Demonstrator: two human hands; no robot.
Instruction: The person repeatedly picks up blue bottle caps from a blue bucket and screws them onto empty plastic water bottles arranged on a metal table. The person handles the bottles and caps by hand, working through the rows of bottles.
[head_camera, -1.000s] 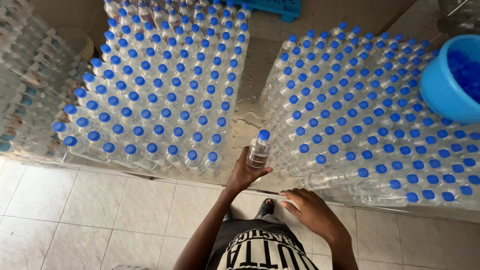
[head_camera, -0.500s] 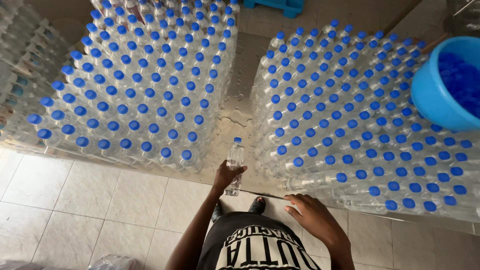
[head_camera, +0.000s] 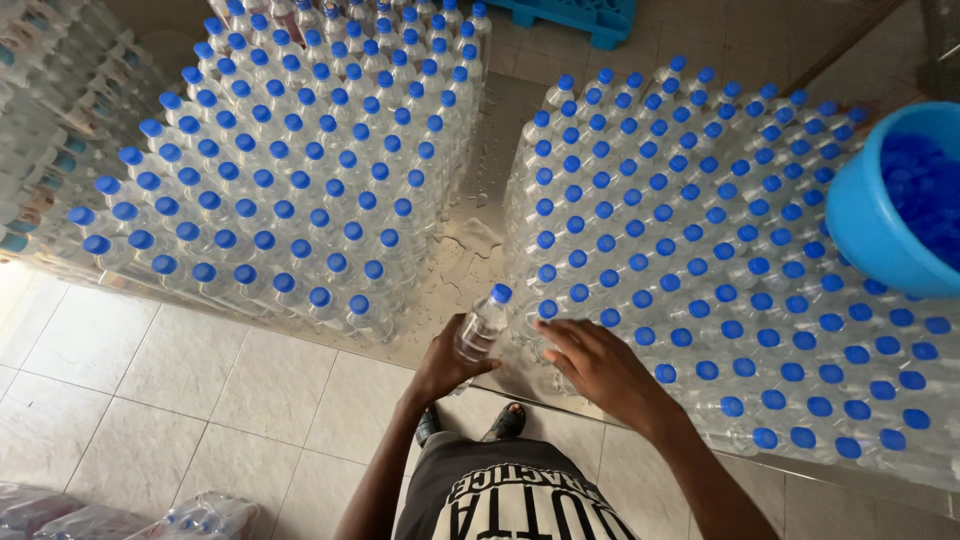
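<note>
Gripping a capped bottle (head_camera: 483, 324) upright, the left hand (head_camera: 447, 362) holds it beside the right block of bottles (head_camera: 720, 260). Open, the right hand (head_camera: 598, 362) rests at that block's near corner, beside many capped rows.

Wet metal table (head_camera: 470, 215) carries capped bottle blocks left (head_camera: 300, 190) & right (head_camera: 720, 260) of the left hand (head_camera: 445, 365).

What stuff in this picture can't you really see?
- Head view: the right hand covers the bottles beneath it.
- The blue tub of caps is cut off by the right edge.
- The blue crate is cut off by the top edge.
- The left hand hides the lower part of the bottle it holds.
- Wrapped bottle packs are cropped at the bottom edge.
</note>
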